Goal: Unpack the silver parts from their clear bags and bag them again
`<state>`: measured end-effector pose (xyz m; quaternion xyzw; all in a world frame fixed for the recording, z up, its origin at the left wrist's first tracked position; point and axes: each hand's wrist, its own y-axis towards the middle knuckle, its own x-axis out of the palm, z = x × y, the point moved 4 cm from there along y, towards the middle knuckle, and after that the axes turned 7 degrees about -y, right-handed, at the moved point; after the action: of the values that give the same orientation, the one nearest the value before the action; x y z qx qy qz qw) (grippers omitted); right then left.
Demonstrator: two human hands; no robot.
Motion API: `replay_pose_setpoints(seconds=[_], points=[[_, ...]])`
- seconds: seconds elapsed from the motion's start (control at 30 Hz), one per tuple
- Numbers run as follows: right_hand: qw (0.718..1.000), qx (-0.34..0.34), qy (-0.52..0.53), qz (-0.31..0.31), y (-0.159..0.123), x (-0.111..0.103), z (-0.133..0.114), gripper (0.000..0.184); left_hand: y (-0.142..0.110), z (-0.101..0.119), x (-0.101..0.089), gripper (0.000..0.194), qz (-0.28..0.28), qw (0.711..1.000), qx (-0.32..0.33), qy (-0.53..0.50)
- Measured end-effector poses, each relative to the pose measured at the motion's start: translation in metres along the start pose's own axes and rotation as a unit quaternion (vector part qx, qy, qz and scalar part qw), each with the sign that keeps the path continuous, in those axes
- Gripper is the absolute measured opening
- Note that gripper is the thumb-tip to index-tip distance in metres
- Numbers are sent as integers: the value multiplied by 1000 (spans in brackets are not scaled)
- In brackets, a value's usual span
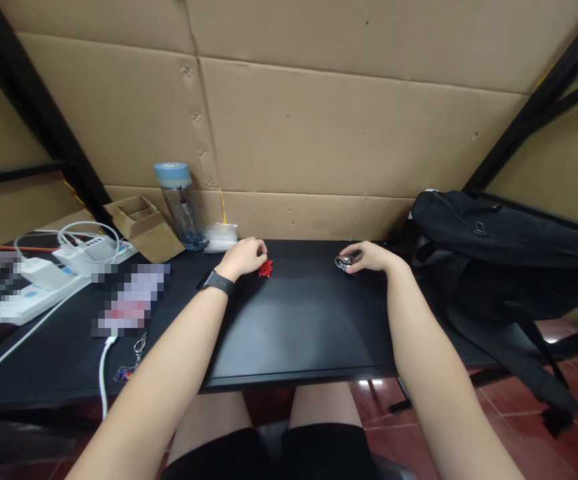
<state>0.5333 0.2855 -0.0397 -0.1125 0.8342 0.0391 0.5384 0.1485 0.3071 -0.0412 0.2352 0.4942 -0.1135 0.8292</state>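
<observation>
My left hand (243, 257), with a dark watch (217, 283) on its wrist, is at the far part of the black table. Its fingers are curled together right by a small pile of red pieces (265, 269), too small to name. Whether a piece is pinched between the fingertips is hidden. To the right, my right hand (369, 256) grips a small round shiny metal object (344, 263) between thumb and fingers. That object is at the tabletop, and the hand covers part of it.
A black backpack (503, 247) lies at the right. On the left are a water bottle (181, 210), an open cardboard box (153, 233), a clear plastic bag (220, 237), a power strip (43, 287), a blurred phone-like slab (133, 297) with a white cable, and a keychain (139, 350). Cardboard (309, 133) walls the back.
</observation>
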Motion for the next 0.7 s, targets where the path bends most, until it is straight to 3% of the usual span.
replay_pose_setpoints(seconds=[0.13, 0.3, 0.47, 0.7], points=[[1000, 9, 17, -8, -2, 0, -2, 57, 0, 0, 0, 17, -1, 1000, 3, 1], [1000, 2, 22, 22, 5, 8, -3, 36, 0, 0, 1, 17, -4, 1000, 10, 9], [998, 19, -34, 48, 12, 13, -9, 22, 0, 0, 1, 17, -2, 1000, 10, 4], [988, 52, -96, 112, 9, 11, -24, 18, 0, 0, 1, 16, -3, 1000, 12, 2]])
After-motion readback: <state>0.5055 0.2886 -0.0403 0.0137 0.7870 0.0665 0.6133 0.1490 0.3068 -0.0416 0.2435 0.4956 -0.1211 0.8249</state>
